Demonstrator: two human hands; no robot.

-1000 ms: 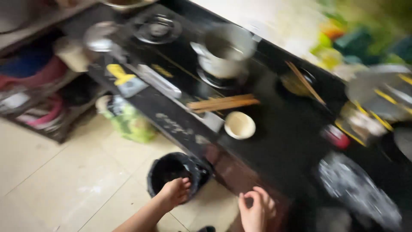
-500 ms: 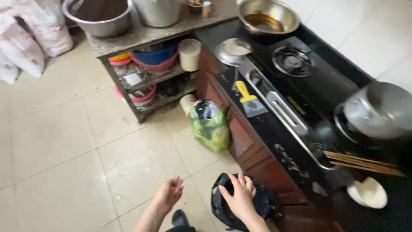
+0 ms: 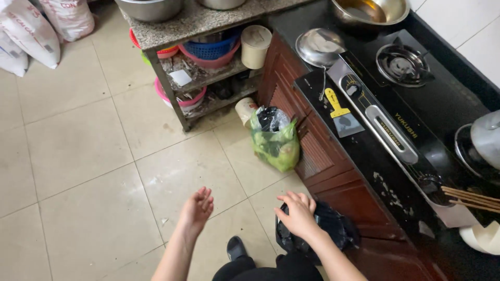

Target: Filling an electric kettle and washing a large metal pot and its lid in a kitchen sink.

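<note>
Looking straight down at a tiled kitchen floor here, and the main thing is the black bin bag (image 3: 325,231) sitting low on the floor right up against the dark wooden cabinet (image 3: 312,151). The right hand (image 3: 298,214) is on its near top edge, fingers curled down over the plastic, though I can't tell for sure if it's actually gripping or just resting there since the fingertips are buried in the folds. The left hand (image 3: 197,209) is well off to the left of the bag, hovering over bare tiles, palm open with the fingers loosely spread and holding nothing. So the bag is under the right hand and a fair gap away from the left one. A bit further up the floor, leaning on the same cabinet, there's a green plastic bag (image 3: 275,141) stuffed with scraps. Up on the counter you've got a black gas stove (image 3: 411,99) with a yellow-handled scraper (image 3: 339,112) lying beside it, and some chopsticks (image 3: 471,199) near the right edge.
</note>
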